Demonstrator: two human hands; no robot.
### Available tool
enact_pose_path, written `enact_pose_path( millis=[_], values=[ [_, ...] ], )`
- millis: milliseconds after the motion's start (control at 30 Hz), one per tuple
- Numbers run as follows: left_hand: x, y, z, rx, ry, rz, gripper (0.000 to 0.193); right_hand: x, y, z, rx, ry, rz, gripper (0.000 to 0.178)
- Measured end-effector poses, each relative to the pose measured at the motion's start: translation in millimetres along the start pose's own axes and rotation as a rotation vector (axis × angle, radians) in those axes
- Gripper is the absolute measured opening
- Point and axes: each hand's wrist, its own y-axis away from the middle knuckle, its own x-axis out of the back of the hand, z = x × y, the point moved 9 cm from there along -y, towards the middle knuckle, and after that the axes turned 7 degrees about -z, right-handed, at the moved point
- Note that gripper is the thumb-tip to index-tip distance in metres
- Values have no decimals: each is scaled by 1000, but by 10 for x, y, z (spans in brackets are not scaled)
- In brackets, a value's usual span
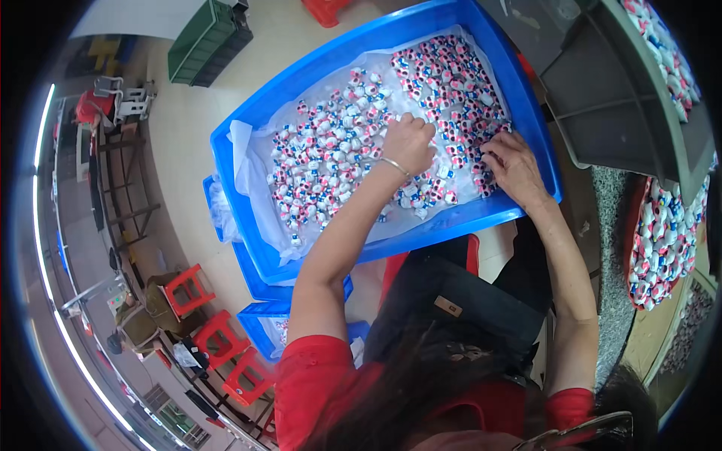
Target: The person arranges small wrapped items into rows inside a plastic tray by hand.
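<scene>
A large blue plastic tray [259, 101] lies before me, lined with a white sheet [244, 154]. Loose small painted figures [331, 146], white, pink and blue, are scattered over its left and middle part. On the right, similar figures [444, 79] stand packed in close rows. My left hand [410, 144] is closed over the boundary between the two groups; its fingertips and anything in them are hidden. At the right side of the packed rows, my right hand [515, 169] has its fingers bent and pinched on a small figure at the edge of the group.
A grey bin [609, 98] stands close on the right, with bags of similar figures [662, 240] beside it. Smaller blue crates [259, 323] sit below the tray's left corner. A green crate [207, 45] and red stools [222, 338] are on the floor.
</scene>
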Motion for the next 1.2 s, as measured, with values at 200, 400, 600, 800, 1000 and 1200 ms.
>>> enact_pose_path(
  millis=[200, 400, 600, 800, 1000, 1200],
  values=[
    [-213, -182, -130, 202, -139, -170, 30, -42, -14, 24, -36, 15, 0, 12],
    [-17, 23, -281, 226, 131, -48, 28, -53, 4, 77, -53, -53, 5, 13],
    [74, 323, -195, 91, 630, 50, 14, -47, -63, 14, -3, -59, -3, 12],
    [-65, 356, 511, -227, 735, 14, 27, -111, -35, 41, 10, -84, -34, 10],
    [-181, 213, 705, -460, 287, 149, 29, -170, -6, 30, 16, -35, -86, 11],
    [51, 345, 418, -306, 421, 254, 31, -106, -3, 23, 19, -45, -47, 12]
  ],
)
